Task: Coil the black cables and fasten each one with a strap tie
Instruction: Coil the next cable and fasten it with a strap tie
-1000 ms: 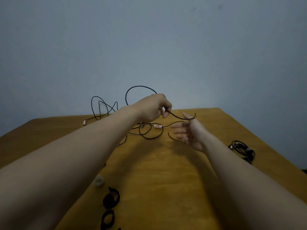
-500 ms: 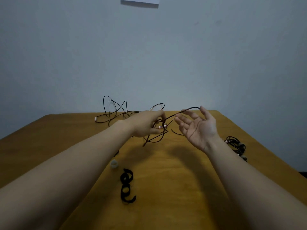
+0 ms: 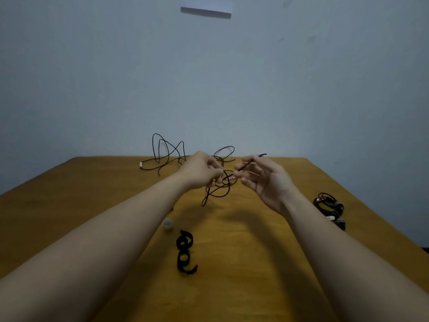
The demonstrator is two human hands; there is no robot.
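A thin black cable hangs in loops below my left hand, whose fingers are curled round it above the middle of the wooden table. The cable's end runs to my right hand, palm up, where thumb and fingers pinch it; the tip sticks out past the fingers. More loose black cable lies tangled at the table's far edge. Black strap ties lie curled on the table in front of me.
A coiled black cable bundle sits near the table's right edge. A small white ring-shaped object lies beside my left forearm. A plain wall rises behind the table.
My left hand has come down from its raised position with the cable. My right hand's fingers have closed on the cable end. The view has tilted up.
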